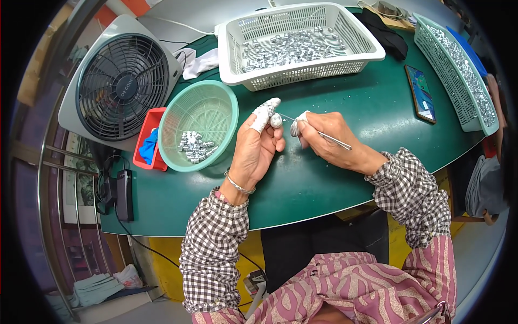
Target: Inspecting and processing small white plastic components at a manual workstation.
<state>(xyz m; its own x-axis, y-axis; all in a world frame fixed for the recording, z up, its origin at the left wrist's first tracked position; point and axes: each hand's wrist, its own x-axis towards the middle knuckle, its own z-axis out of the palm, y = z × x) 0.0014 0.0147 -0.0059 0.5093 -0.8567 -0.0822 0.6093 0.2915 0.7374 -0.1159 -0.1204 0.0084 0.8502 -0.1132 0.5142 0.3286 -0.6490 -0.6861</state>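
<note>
My left hand (pixel 258 146) is raised over the green table (pixel 345 108), with white taped fingertips pinching a small silver metal part (pixel 276 120). My right hand (pixel 329 137) grips a thin metal pick tool (pixel 329 137); the pick's tip points left and touches the small part. Both hands meet just right of the round green basket (pixel 216 105), which holds several small silver parts (pixel 195 146).
A white rectangular basket (pixel 367 40) full of silver parts stands at the back. A long green tray (pixel 431 48) of parts lies at the right, beside a phone (pixel 421 93). A grey fan (pixel 121 81), a red tray (pixel 144 141) and a black charger (pixel 124 194) sit at the left.
</note>
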